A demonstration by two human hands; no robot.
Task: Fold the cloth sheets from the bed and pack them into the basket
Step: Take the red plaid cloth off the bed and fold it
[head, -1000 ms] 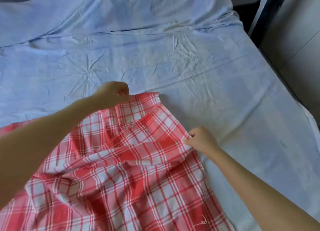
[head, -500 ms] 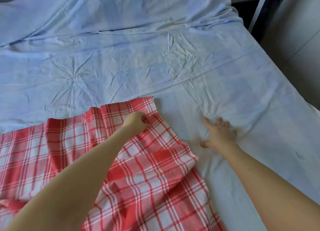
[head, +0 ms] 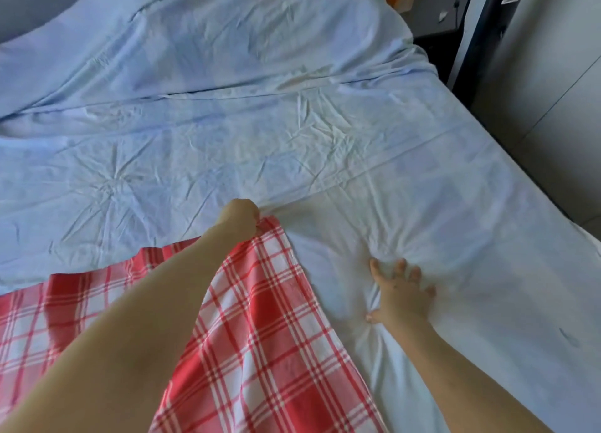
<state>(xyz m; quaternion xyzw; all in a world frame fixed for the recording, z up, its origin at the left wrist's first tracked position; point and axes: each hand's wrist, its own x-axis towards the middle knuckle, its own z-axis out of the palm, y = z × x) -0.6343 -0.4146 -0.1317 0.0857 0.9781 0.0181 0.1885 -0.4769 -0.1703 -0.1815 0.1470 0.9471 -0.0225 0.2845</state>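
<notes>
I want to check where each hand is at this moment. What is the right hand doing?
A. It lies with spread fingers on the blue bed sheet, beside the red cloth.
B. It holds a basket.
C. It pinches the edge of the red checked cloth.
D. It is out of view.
A: the right hand lies with spread fingers on the blue bed sheet, apart from the red checked cloth, whose far corner the left hand grips.
</notes>
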